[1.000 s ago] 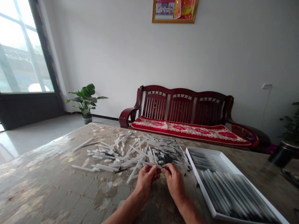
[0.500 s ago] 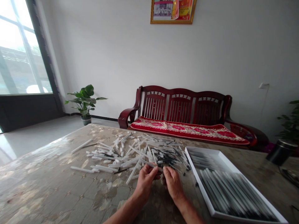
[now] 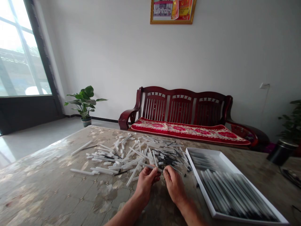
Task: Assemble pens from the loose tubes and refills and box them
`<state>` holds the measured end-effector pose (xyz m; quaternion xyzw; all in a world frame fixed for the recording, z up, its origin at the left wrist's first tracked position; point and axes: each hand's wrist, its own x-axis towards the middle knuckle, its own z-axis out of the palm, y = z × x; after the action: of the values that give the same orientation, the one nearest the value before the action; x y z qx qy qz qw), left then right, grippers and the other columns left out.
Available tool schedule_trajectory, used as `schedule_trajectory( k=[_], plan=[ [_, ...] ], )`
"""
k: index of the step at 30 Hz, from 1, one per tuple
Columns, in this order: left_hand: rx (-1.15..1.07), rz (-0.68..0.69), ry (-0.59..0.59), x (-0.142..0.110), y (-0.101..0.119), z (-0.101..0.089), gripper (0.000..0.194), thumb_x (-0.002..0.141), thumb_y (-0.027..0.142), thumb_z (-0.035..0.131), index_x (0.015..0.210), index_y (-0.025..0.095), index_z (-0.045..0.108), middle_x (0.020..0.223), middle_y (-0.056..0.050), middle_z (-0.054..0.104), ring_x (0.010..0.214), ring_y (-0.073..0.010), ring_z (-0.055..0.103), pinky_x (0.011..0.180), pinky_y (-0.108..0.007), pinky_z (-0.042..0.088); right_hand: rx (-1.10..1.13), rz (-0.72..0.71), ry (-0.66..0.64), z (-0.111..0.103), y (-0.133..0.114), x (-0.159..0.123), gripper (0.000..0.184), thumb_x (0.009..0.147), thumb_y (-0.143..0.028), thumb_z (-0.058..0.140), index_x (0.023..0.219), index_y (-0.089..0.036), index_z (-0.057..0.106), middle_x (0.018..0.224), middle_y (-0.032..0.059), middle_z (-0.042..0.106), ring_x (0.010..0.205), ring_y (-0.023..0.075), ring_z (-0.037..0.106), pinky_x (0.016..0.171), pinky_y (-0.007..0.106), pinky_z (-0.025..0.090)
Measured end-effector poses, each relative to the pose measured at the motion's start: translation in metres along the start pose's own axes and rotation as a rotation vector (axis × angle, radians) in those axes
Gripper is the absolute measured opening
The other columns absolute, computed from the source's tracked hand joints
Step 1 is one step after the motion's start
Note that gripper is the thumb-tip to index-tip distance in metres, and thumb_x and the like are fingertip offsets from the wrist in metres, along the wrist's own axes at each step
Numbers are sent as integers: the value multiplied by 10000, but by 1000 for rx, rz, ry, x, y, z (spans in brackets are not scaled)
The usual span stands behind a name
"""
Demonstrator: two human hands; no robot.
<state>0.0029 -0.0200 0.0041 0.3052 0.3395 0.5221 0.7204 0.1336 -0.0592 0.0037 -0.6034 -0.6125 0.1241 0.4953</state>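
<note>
My left hand (image 3: 146, 182) is closed around a whitish pen barrel (image 3: 146, 165), which slants across its fingertips just above the table. Close by, my right hand (image 3: 174, 183) has its thumb and fingers pinched at the barrel's right end; what lies in that pinch is too small or hidden to make out. Beyond both hands spreads a loose pile of white pen barrels and caps (image 3: 134, 161). Thin black-tipped refills (image 3: 175, 157) are heaped on its right side.
At right stands a shallow white box (image 3: 208, 197) with rows of pens in it. The patterned table (image 3: 58, 194) reaches back to a red wooden bench (image 3: 181, 106). A black cylindrical container (image 3: 281, 153) and some cables are at the far right.
My right hand has shifted slightly and its fingers have curled in more at the barrel's end. My left hand still holds the pen barrel in nearly the same spot.
</note>
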Motion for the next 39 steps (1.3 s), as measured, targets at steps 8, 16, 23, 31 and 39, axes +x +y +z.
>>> schedule_trajectory(
  k=[8,16,23,31,39],
  plan=[
    [73,96,-114,-6,0,3,430,515,424,913,726,160,646,617,7,662,593,-128,636,542,-215,506,128,123,60,8,9,0,458,891,-574,388,577,-243,429,470,-48,411,474,128,388,491,261,294],
    [144,164,-172,-3,3,3,434,538,458,886,726,161,632,615,8,653,582,-126,604,510,-219,488,459,471,-147,12,-1,0,535,802,-737,406,571,-255,391,426,-73,347,364,96,281,370,251,228],
    [116,25,-35,-3,1,1,481,506,474,886,769,163,630,656,12,667,617,-118,630,552,-208,485,357,368,-122,3,-5,-1,477,843,-683,419,676,-239,471,562,-43,446,490,123,412,452,248,299],
    [152,108,-113,-3,2,-1,463,524,464,880,762,164,620,628,14,648,606,-138,633,539,-227,484,361,363,-136,9,-5,-1,533,818,-730,384,596,-247,413,474,-58,378,423,109,345,433,258,266],
    [311,130,-66,4,6,-5,451,558,523,825,774,172,639,665,4,647,638,-150,620,530,-226,468,250,311,-151,0,-8,5,489,880,-646,405,704,-215,556,614,-7,574,535,135,509,493,243,364]
  ],
)
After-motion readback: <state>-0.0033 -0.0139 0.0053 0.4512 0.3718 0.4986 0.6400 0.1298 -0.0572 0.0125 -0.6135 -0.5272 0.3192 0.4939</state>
